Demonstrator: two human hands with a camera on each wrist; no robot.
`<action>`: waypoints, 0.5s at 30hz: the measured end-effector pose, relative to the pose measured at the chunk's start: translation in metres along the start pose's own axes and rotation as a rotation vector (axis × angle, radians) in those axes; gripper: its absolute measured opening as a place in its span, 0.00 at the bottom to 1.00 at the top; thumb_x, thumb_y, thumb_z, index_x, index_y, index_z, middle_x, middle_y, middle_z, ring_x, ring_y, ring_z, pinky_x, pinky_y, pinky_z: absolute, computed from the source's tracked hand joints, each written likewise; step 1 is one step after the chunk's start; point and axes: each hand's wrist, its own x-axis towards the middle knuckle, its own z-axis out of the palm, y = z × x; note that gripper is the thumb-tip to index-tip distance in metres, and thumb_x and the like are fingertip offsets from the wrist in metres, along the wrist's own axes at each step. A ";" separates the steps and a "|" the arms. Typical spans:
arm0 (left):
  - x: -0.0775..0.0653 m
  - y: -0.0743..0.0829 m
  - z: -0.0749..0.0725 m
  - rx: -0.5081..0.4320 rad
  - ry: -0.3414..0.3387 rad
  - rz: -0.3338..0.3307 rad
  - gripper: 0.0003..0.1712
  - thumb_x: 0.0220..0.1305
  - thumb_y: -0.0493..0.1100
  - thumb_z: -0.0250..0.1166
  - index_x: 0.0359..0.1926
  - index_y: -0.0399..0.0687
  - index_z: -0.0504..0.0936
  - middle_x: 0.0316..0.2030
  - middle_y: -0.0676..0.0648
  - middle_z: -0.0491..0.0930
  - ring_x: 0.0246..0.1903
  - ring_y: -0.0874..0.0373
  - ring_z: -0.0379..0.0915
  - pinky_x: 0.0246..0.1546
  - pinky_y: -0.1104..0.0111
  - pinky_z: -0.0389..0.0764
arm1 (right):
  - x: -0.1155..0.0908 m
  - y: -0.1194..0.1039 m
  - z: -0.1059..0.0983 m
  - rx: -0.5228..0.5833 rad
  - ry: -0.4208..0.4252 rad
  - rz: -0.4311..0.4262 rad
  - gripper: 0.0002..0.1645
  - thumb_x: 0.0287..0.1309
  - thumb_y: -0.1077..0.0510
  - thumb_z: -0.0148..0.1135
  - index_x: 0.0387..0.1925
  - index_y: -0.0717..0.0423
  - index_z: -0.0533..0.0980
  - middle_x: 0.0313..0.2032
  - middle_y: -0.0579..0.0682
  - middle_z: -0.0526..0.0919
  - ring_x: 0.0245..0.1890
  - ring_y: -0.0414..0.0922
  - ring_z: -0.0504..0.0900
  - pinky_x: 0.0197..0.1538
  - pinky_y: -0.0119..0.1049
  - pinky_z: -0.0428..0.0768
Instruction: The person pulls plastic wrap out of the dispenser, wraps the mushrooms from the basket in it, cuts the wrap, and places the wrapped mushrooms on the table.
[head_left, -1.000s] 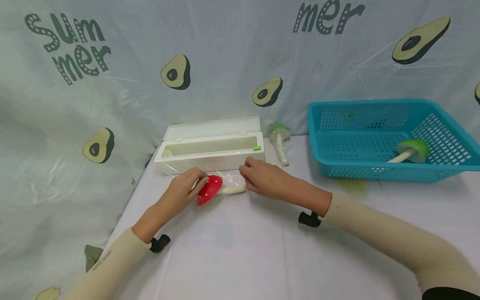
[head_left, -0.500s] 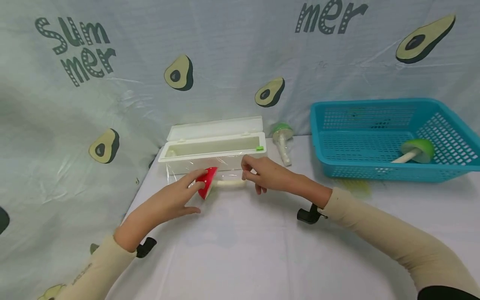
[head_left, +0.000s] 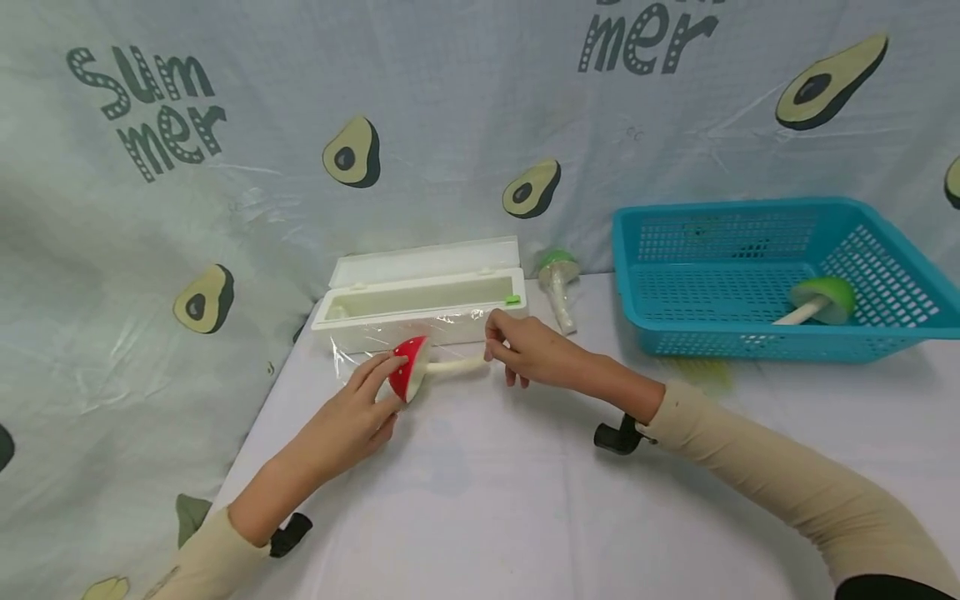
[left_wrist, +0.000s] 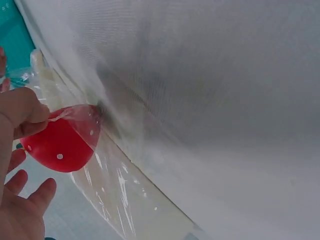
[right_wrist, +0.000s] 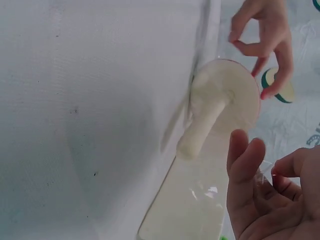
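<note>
A toy mushroom with a white-dotted red cap [head_left: 408, 369] and a pale stem [head_left: 455, 366] lies on its side between the hands. Clear plastic film [left_wrist: 117, 187] drapes over part of the cap. My left hand [head_left: 352, 421] is at the cap; in the left wrist view its thumb and a finger pinch gathered film there, other fingers spread. Past the stem's end, my right hand [head_left: 536, 350] pinches a piece of film between thumb and forefinger. Just behind stands a long white box [head_left: 420, 325], lid up, with a green slider [head_left: 512, 300] on its edge.
A green-capped mushroom [head_left: 558, 287], its stem wrapped in film, leans by the box's right end. To the right is a blue perforated basket [head_left: 750, 343] holding another green-capped mushroom [head_left: 823, 300]. A white cloth [head_left: 480, 517] covers the table; an avocado-print sheet [head_left: 435, 100] hangs behind.
My left hand first opened off the cap, then came back to it. The red cap has turned, now showing its pale underside. My right hand extended its lower fingers, staying near the stem's end.
</note>
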 end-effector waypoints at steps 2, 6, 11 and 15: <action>-0.001 -0.001 -0.001 -0.020 0.045 0.010 0.14 0.49 0.29 0.72 0.37 0.38 0.79 0.61 0.32 0.70 0.64 0.37 0.63 0.48 0.54 0.85 | 0.001 0.000 0.001 -0.030 0.012 -0.021 0.06 0.79 0.59 0.46 0.40 0.54 0.67 0.47 0.56 0.84 0.29 0.50 0.85 0.28 0.38 0.82; -0.001 0.002 -0.004 -0.044 0.015 -0.024 0.15 0.53 0.34 0.73 0.38 0.40 0.76 0.58 0.36 0.72 0.58 0.43 0.69 0.49 0.58 0.84 | 0.003 0.000 0.004 -0.080 0.030 -0.062 0.06 0.79 0.60 0.46 0.40 0.55 0.67 0.47 0.57 0.85 0.32 0.46 0.84 0.33 0.36 0.80; -0.004 0.011 -0.006 0.014 -0.163 -0.112 0.24 0.53 0.47 0.81 0.43 0.42 0.78 0.48 0.43 0.75 0.46 0.49 0.71 0.46 0.61 0.81 | 0.003 0.001 0.007 -0.068 0.032 -0.054 0.06 0.80 0.60 0.44 0.42 0.55 0.66 0.47 0.57 0.85 0.36 0.48 0.85 0.36 0.35 0.81; -0.007 0.011 -0.008 0.018 -0.213 -0.221 0.20 0.56 0.37 0.78 0.45 0.42 0.78 0.39 0.47 0.77 0.40 0.53 0.74 0.42 0.64 0.82 | 0.002 0.001 0.007 -0.083 0.047 -0.048 0.05 0.80 0.60 0.46 0.42 0.55 0.67 0.42 0.53 0.83 0.35 0.46 0.83 0.36 0.35 0.81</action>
